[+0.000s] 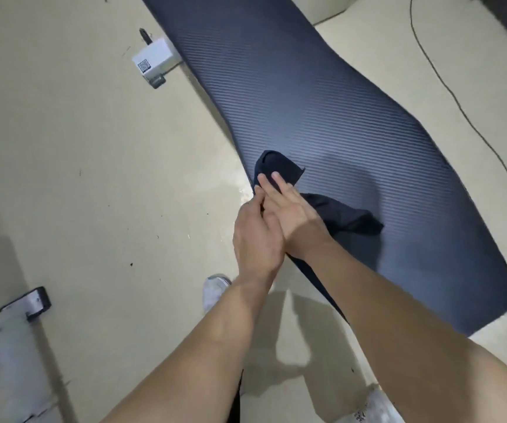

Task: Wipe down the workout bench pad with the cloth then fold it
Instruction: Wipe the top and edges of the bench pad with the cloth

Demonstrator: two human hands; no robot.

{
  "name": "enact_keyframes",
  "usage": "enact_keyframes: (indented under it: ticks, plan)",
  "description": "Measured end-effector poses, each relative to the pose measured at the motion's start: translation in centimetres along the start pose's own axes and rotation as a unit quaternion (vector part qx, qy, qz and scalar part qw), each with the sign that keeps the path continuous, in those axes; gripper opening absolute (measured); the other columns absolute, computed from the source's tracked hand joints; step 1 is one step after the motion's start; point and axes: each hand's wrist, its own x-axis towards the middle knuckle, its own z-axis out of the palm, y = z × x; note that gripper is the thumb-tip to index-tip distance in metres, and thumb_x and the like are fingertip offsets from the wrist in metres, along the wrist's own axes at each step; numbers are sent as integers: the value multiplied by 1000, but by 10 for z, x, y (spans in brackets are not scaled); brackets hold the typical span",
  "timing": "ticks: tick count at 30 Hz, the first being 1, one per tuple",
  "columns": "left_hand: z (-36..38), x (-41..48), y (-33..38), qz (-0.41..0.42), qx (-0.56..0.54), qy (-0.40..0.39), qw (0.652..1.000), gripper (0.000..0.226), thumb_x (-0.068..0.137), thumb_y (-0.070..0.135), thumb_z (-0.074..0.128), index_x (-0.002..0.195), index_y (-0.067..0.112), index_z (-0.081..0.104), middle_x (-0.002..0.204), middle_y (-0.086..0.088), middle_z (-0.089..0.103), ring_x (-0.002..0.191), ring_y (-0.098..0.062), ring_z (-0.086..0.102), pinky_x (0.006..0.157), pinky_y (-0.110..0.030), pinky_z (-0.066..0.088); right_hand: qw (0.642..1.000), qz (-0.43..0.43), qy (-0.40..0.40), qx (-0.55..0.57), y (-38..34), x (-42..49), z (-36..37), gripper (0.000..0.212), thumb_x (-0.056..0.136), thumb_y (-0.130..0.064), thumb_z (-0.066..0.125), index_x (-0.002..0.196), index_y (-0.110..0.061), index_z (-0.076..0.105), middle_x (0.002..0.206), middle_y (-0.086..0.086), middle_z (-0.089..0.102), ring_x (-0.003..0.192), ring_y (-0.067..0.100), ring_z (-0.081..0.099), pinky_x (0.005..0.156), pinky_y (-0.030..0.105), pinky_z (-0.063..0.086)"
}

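While the dark cloth lies bunched on the ribbed dark pad, close to the pad's left edge, both hands are right on it. The right hand lies flat on the cloth, fingers straight and pressing down. It grips nothing, and its fingertips point away toward a folded corner of the fabric. The left hand sits tight against it, touching. Its fingers curl in at the cloth's edge, right by the rim of the pad. That looks like a pinch on the fabric, though the right hand covers part of the grip. A crumpled tail of cloth trails out to the right from under the right wrist. The pad runs long and diagonal across the view, with pale floor on either side. Up on the left, a small white box with a printed code sits right at the pad's edge. A thin cable snakes over the floor on the right. Down below are two white shoes, one just beside the left forearm, and a grey metal bracket shows at lower left
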Motion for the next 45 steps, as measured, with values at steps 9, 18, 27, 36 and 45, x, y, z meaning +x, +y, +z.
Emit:
enact_keyframes:
  ticks: [9,18,27,36,45]
  plan:
    - [-22,130,0,-170,-255,-17,952,36,102,35,40,133,21,53,117,5,66,108,-12,63,86,-26,48,997,1,65,49,-28,125,-47,36,94,-18,60,129,-19,52,159,-4,28,140,16,36,113,38,36]
    - [-22,188,26,-219,-303,-116,920,86,68,77,40,120,11,57,127,-12,61,116,-26,60,105,-49,42,983,-7,29,-180,-11,107,-36,65,103,-37,34,155,0,29,161,20,29,153,30,21,125,47,13]
    - [-25,332,27,-226,-361,-24,904,107,56,74,46,129,-3,54,133,-27,58,123,-42,57,104,-54,48,989,0,-4,-147,-11,250,-62,76,98,-39,30,161,-6,5,170,11,3,157,20,-2,127,40,4]
    - [-57,335,17,-196,-382,-106,897,48,99,43,42,69,15,67,75,-6,72,84,-25,71,96,-41,54,990,27,-59,-126,-34,270,-78,91,93,-45,37,159,-5,-13,169,6,-13,154,16,-19,126,38,-8]
    - [-3,150,-24,-186,-273,-169,929,72,77,74,38,99,15,72,97,-6,76,99,-24,70,97,-49,50,975,-8,-66,-211,-23,85,-29,94,87,-59,18,159,1,4,169,16,1,157,27,0,127,40,5]
